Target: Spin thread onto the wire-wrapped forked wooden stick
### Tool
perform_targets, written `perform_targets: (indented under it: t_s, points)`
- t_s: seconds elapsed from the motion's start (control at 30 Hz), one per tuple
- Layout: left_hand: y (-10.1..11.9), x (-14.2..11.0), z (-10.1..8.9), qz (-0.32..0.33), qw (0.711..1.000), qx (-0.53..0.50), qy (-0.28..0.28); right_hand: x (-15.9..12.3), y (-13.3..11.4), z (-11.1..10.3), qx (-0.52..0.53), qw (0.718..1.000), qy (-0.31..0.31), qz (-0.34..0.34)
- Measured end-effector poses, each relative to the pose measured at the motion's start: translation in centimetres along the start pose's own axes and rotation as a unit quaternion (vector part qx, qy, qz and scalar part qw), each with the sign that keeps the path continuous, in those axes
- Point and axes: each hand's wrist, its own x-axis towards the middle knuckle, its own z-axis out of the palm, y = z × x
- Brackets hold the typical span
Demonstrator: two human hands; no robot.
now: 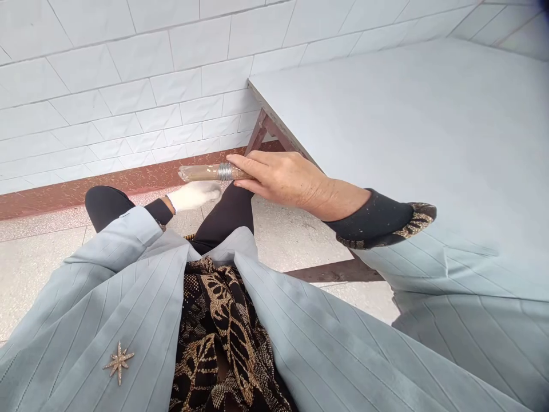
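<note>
Right hand (285,178) near pale tabletop (394,114), white-tiled wall (128,74), perhaps terrazzo floor (285,232)

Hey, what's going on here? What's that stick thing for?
Someone in a pale jacket is holding a stick-like tool in the bare right hand, with silvery wire wound around it. Its free end points to the person's left. The left hand wears a white glove and sits just below the tool in the picture; I can't tell if they touch, or what the tool is for.
</note>
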Motion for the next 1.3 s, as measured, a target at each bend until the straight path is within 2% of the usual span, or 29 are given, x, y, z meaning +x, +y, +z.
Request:
perform_targets:
  t_s: [0.03, 0.1, 0.17, 0.23, 0.33, 0.5, 0.63, 0.77, 0.83, 0.9, 1.0, 1.13, 1.2, 1.3]
  points:
    - [0.9, -0.8, 0.9, 0.021, 0.997, -0.036, -0.057, 0.0, 0.2, 0.2, 0.002, 1.0, 0.0, 0.018]
    - [3.2, -2.3, 1.4, 0.003, 0.975, -0.157, -0.157, 0.1, 0.6, 0.6, 0.0, 0.999, -0.004, 0.054]
    - [5.6, -3.6, 0.6, 0.003, 0.961, -0.189, -0.201, 0.1, 0.9, 0.8, -0.01, 0.997, -0.011, 0.079]
    - [7.6, -4.3, -1.1, 0.03, 0.959, -0.181, -0.217, 0.1, 1.1, 0.9, -0.021, 0.995, -0.02, 0.092]
    - [8.9, -4.7, -3.6, 0.049, 0.971, -0.142, -0.185, 0.1, 1.0, 0.7, -0.033, 0.994, -0.039, 0.092]
    - [8.5, -4.7, -5.9, 0.083, 0.99, 0.033, -0.112, 0.4, 0.4, 0.2, -0.047, 0.991, -0.116, 0.052]
    - [7.4, -3.8, -8.0, 0.041, 0.974, 0.222, -0.02, 0.3, 0.4, 0.5, -0.02, 0.985, -0.164, -0.045]
    - [4.7, -1.8, -9.6, -0.003, 0.952, 0.303, 0.04, 0.0, 0.4, 0.4, 0.045, 0.985, -0.13, -0.105]
    - [3.3, -0.8, -8.9, -0.003, 0.969, 0.243, 0.054, 0.0, 0.2, 0.1, 0.06, 0.988, -0.089, -0.107]
    - [2.2, -0.4, -7.1, -0.02, 0.991, 0.116, 0.067, 0.1, 0.0, -0.5, 0.069, 0.993, -0.049, -0.083]
    - [1.8, -1.2, -3.2, -0.061, 0.994, -0.093, 0.009, 0.4, 0.1, -1.3, 0.061, 0.998, -0.001, 0.004]
    - [2.9, -3.8, 0.9, -0.047, 0.972, -0.207, -0.098, 0.7, 1.0, -2.2, 0.037, 0.994, 0.024, 0.098]
    - [3.6, -4.7, 1.7, -0.023, 0.967, -0.203, -0.151, 0.6, 1.5, -2.4, 0.027, 0.993, 0.025, 0.116]
    - [5.0, -5.5, 1.1, 0.039, 0.978, -0.086, -0.188, 0.5, 1.9, -2.0, 0.014, 0.992, 0.007, 0.128]
